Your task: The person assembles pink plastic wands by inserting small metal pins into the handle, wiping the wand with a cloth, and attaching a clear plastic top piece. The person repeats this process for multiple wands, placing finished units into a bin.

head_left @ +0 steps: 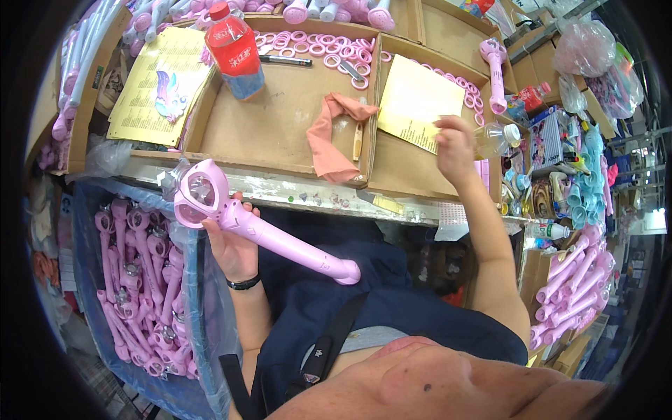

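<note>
My left hand [236, 253] is wrapped round a pink toy wand [290, 243] just below its head, which is an open frame around a clear dome. The wand's handle slants down to the right across my lap. My right hand [456, 148] is over the right edge of a yellow printed sheet [418, 98], its fingers curled together. Whether a small piece is pinched in those fingers cannot be made out. The sheet lies across a cardboard tray [406, 171] holding pink rings [474, 98].
A blue-lined bin [87, 231] of pink wands [143, 280] stands at left. On the bench are a red-labelled bottle [234, 52], an orange cloth [332, 140], a black marker [283, 61], yellow sheets [157, 77] and a clear bottle [493, 140]. More wands [574, 283] are stacked at right.
</note>
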### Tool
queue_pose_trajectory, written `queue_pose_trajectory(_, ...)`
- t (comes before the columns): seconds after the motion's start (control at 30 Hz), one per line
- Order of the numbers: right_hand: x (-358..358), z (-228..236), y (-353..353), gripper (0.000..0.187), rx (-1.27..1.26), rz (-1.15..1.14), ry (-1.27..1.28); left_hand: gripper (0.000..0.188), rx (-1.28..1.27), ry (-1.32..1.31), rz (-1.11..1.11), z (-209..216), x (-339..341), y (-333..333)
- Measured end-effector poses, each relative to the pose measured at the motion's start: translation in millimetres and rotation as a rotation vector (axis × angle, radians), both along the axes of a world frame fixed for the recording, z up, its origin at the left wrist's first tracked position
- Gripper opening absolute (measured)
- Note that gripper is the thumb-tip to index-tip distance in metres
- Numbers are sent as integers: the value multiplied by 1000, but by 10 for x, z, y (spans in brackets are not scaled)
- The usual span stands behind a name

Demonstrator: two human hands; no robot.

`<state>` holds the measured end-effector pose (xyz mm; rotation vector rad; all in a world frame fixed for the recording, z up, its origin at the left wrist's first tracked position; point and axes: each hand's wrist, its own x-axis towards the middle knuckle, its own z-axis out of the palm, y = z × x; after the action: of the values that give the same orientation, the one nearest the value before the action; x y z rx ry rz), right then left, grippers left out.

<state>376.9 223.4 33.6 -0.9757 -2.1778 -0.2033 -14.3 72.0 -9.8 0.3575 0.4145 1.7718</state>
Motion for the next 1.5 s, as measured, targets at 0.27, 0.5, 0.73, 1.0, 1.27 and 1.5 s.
queue_pose_trajectory(0.27,433,168,-331,72,205,-663,683,61,-38,-27,-31,-49,39,43)
queue_pose_trajectory(0.5,598,-335,-173,83,-468,-546,739,61,-47,-21,-6,-18,35,11)
queue_pose_trajectory(0.73,780,-282,-334,78,-406,-705,820,64,-73,-18,2,-28,22,-13)
queue_pose_trajectory(1.0,305,129,-102,79,-406,-343,832,61,-56,-46,-47,-20,53,-25)
queue_pose_trajectory(1.27,-204,-258,524,86,-481,-164,664,62,-48,1,-5,33,23,-98)
queue_pose_trajectory(1.5,45,-442,575,96,-648,-137,587,61,-71,-41,-25,-21,34,-64)
